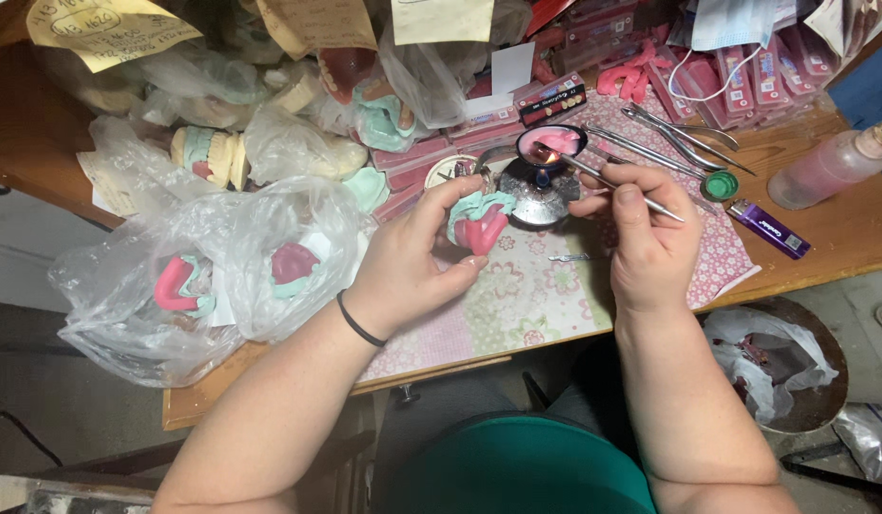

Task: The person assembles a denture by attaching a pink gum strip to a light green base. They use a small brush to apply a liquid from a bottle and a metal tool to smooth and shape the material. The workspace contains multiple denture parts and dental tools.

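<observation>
1. Left hand (pixel 412 262): raised above the desk edge, palm turned inward, wrist banded by a thin black hair tie (pixel 358 324). The thumb and fingers are curled around and clamped on a dental model (pixel 481 221).
2. Dental model: held just left of the burner, over the floral mat (pixel 527 295). A pale green base is seen, topped by a pink-red wax rim in a horseshoe form.
3. Right hand (pixel 646 233): set knuckles-up, fingers pinched together on a slim metal wax instrument (pixel 607 183), gripped like a pen.
4. Wax instrument: angled up and left, its tip placed at a small flame (pixel 546 150) by a round metal dish (pixel 551 143) of pink wax; contact with the wax cannot quite be made out.
5. Surroundings: a metal burner (pixel 536 195) below the dish, a purple lighter (pixel 766 228), and bagged models (pixel 213 271) at the left.
</observation>
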